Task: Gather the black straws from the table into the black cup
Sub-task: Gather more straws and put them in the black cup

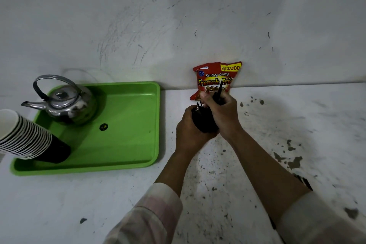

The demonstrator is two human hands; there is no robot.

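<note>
A black cup (205,122) stands on the white table near the back wall. My left hand (189,128) wraps round its left side. Above the cup's mouth, my right hand (222,114) grips a bunch of black straws (218,92) whose upper ends stick up past the fingers. A few straw tips (199,104) show at the cup's rim between both hands. Another black straw (305,181) lies on the table by my right forearm, partly hidden by it.
A red snack bag (216,77) leans on the wall right behind the hands. To the left is a green tray (128,144) with a steel kettle (67,103), a tilted stack of paper cups (25,136) and a small round object (103,127).
</note>
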